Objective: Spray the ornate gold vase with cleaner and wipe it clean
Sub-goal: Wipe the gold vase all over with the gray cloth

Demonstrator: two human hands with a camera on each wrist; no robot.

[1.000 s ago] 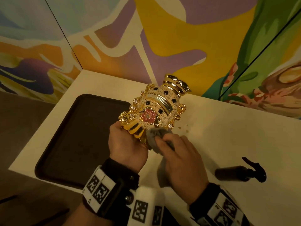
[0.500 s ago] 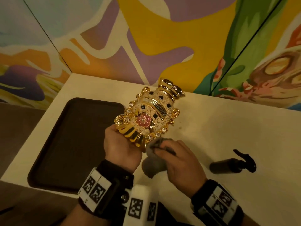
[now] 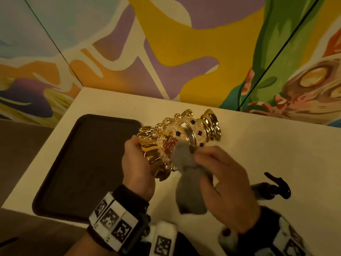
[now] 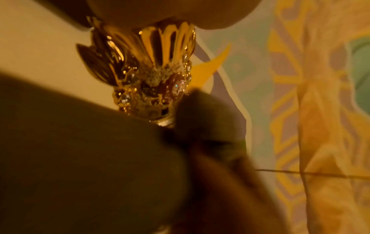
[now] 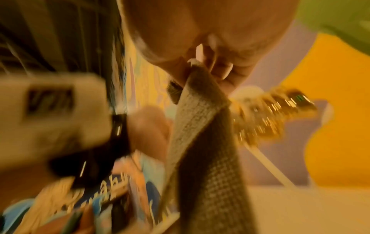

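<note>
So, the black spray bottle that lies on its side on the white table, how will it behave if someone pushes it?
The black spray bottle lies on its side on the white table, and its body looks round, so it probably rolls when pushed. Its trigger head sticks out sideways, so it likely stops or swings round after a short roll. It looks rigid; how full it is cannot be seen.

Vase (image 3: 177, 137) glossy gold metallic finish, ribbed base, speckled rough body, clear gems; cloth (image 3: 186, 174) grey, matt, waffle weave; tray (image 3: 83, 163) dark, matt, smooth; spray bottle (image 3: 267, 189) black, slightly shiny; tabletop (image 3: 276, 145) pale, matt.
</note>
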